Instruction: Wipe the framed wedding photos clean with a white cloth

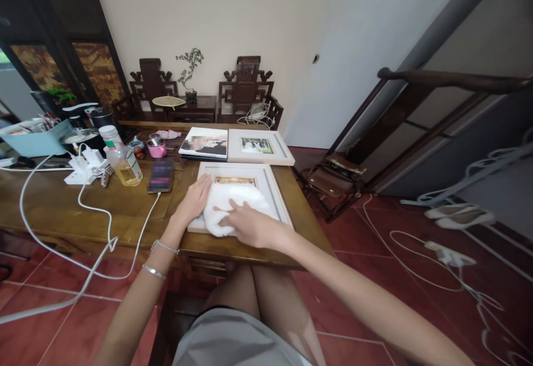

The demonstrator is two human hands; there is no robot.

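A light wooden picture frame lies flat near the table's front edge, with a small picture partly showing inside its wide pale border. Over its lower middle is a bunched white cloth. My right hand presses on this cloth with bent fingers, some of them sunk into its folds. Along the frame's left edge rests my left hand, its fingers stretched out and its thumb hard to make out. The cloth covers the lower part of the picture.
Behind lie a second framed photo and a photo book. To the left are a phone on a charging cable, a pink cup, a bottle of yellow liquid, a power strip and a blue box.
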